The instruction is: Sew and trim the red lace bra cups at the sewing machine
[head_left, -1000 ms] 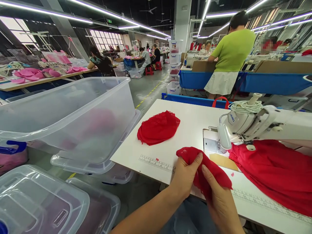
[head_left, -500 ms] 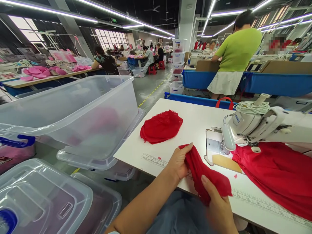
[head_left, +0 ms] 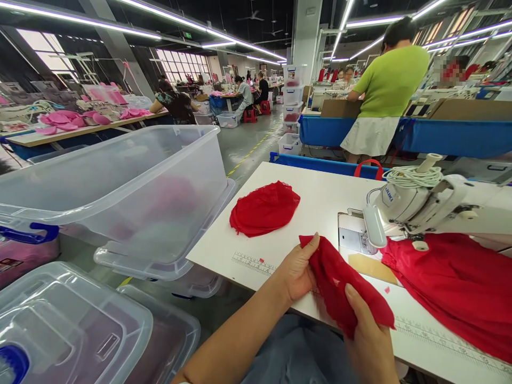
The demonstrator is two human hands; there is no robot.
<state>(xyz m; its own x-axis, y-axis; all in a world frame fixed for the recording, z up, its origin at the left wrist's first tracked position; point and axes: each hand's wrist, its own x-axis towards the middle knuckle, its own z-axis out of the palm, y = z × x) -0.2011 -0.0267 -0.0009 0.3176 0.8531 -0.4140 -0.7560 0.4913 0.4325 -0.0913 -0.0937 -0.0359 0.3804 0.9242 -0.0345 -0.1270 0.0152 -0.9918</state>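
A piece of red fabric (head_left: 340, 277) is stretched between my two hands, over the front edge of the white sewing table (head_left: 224, 234). My left hand (head_left: 298, 269) pinches its upper left end, thumb on top. Lower down and to the right, my right hand (head_left: 368, 330) grips the cloth near its other end, with the fingers behind it hidden. Beyond my left hand lies a flat red piece with a lacy edge (head_left: 264, 209). To the right stands a sewing machine (head_left: 416, 208), with a larger heap of red fabric (head_left: 456, 288) beside and below its head.
On the left is a large clear plastic bin (head_left: 192, 186), above lidded boxes (head_left: 72, 320). A ruler scale (head_left: 252, 262) is marked along the table's front. A co-worker in a green top (head_left: 394, 80) stands beyond the table. Stacked boxes (head_left: 293, 98) line the aisle.
Both hands have shifted slightly right with the red fabric, my right hand further than the left. The cloth is now spread wider and more taut. The piece on the table has stayed put.
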